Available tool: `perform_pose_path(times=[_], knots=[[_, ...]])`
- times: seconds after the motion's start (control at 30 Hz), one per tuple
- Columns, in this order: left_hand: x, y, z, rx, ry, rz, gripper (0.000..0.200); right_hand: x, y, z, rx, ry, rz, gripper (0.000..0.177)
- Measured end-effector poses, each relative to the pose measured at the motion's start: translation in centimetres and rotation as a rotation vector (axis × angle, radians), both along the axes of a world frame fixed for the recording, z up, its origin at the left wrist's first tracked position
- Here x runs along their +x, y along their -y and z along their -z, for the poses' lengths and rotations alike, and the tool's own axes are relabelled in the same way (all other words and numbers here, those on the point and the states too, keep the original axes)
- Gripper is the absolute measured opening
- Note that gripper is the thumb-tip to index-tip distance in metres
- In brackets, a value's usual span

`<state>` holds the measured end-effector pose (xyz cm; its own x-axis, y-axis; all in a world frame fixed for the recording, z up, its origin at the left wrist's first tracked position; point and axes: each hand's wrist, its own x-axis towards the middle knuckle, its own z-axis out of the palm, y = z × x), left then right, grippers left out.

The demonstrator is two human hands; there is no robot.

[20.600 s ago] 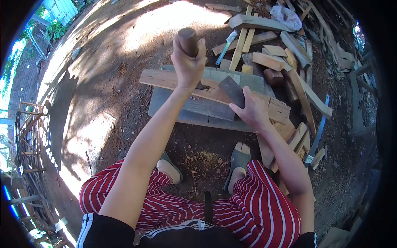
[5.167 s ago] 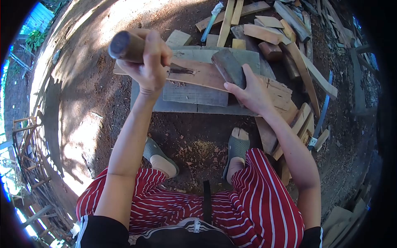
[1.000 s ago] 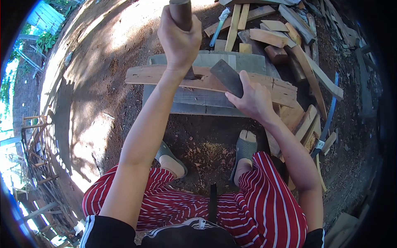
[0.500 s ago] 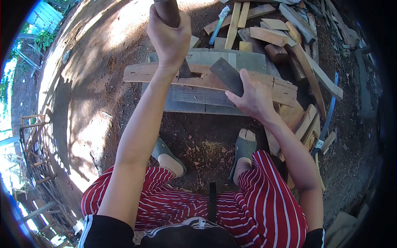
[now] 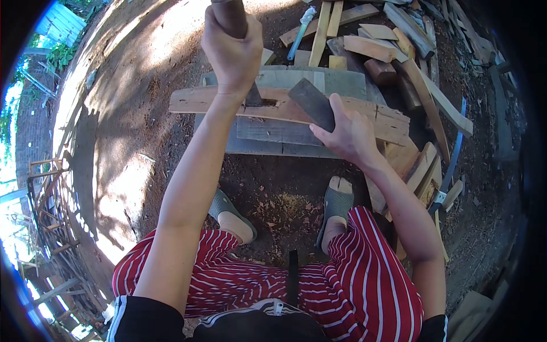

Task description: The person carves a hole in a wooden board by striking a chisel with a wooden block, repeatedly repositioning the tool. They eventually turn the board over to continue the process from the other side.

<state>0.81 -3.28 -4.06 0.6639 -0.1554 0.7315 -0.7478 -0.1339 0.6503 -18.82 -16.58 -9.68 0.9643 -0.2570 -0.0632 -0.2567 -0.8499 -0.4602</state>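
My left hand [image 5: 235, 54] is wrapped around the thick handle [image 5: 229, 16] of a chisel, held upright. Below the fist, its dark blade [image 5: 254, 94] stands at a slot cut in a long wooden plank [image 5: 196, 101]; my wrist hides part of the blade. My right hand [image 5: 352, 134] grips a dark, flat rectangular block [image 5: 313, 102], with thumb and fingers around its lower end. That block is tilted above the plank, apart from the chisel. Under the plank lies a grey wooden bench [image 5: 342, 82].
Scrap lumber [image 5: 370, 48] is piled at the upper right. A blue-handled brush [image 5: 301, 35] lies near it. A saw [image 5: 456, 154] rests among boards at the right. My sandalled feet [image 5: 339, 199] flank wood shavings [image 5: 288, 208] on the dirt.
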Motion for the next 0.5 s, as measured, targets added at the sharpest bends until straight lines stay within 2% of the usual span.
perform_pose_path(times=[0.3, 0.5], knots=[[0.18, -0.19, -0.19, -0.002, 0.059, -0.029, 0.013, 0.05, -0.01, 0.22, -0.009, -0.023, 0.0, 0.055], [-0.09, 0.01, 0.1, 0.049, 0.013, -0.056, 0.013, 0.02, -0.07, 0.12, -0.02, -0.028, -0.01, 0.056]])
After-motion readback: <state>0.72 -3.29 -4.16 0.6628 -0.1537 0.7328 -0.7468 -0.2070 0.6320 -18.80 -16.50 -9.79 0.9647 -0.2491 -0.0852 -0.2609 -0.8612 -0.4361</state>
